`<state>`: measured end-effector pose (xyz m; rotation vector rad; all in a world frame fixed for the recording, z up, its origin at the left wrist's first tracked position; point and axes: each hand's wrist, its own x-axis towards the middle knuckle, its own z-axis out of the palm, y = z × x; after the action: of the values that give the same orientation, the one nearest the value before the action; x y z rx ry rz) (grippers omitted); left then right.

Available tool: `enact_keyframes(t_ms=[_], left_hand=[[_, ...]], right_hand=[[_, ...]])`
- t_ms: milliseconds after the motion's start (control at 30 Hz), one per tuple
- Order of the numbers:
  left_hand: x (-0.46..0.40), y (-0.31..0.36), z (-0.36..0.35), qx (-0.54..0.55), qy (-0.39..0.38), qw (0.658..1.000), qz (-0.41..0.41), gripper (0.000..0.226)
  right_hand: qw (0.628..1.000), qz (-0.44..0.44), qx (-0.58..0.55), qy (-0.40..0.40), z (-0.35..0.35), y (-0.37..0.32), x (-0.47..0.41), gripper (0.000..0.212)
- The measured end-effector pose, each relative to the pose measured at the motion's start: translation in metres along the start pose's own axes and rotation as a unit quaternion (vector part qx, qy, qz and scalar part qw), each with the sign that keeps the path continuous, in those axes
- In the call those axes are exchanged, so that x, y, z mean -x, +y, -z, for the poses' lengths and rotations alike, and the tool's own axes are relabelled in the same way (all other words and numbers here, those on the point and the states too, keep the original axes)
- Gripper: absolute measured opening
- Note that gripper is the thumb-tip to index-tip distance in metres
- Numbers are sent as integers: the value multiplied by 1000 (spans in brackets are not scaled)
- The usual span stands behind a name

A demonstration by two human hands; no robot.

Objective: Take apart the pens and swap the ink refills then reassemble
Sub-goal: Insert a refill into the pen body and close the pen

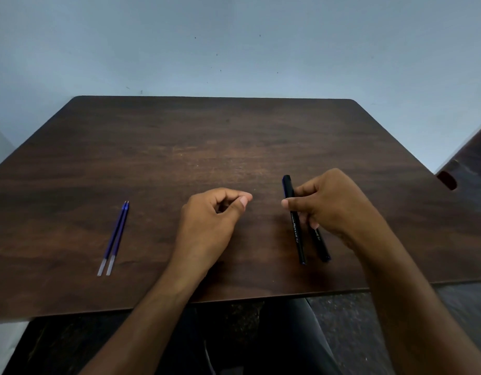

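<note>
Two blue ink refills (115,238) lie side by side on the left of the dark wooden table (179,147), tips pointing away from me. My right hand (331,204) grips two black pen barrels together: one (295,226) with white lettering runs from above my thumb down toward me, the other (319,243) sits just right of it, partly hidden by my fingers. My left hand (212,215) hovers near the table's middle, fingers curled with thumb against fingertips; whether it holds some small part is hidden.
The table's near edge (234,299) runs just in front of my lap. A second dark surface (466,169) with a slot stands at the right, past the table's corner. A pale wall rises behind.
</note>
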<state>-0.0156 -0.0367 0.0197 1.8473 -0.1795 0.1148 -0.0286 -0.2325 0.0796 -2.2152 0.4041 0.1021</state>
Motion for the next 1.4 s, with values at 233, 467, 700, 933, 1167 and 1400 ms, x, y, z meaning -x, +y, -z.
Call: enact_keyframes(t_ms=[233,467,700,933,1167,1400], left_hand=[[-5,4,-27,-28,-35,999,9,10],[-4,3,-33,-44,-48,998,10,12],[-3,3,-35,-46,-53,997,15,12],[-3,0,-38,-50,-48,998,12,11],[-6,1,-35,-49,-40,998,10,12],[-7,0,-33,-56,-26,998,-3,12]], right_hand=[[995,-23,86,39,-2,-3,-5,25],[988,-44,131,74,-18,6,-11,33],[982,-21,160,99,-28,22,-19,26],[985,17,124,119,-27,32,-18,29],[989,41,88,112,-21,33,-16,29],[987,75,63,126,-20,31,-14,26]])
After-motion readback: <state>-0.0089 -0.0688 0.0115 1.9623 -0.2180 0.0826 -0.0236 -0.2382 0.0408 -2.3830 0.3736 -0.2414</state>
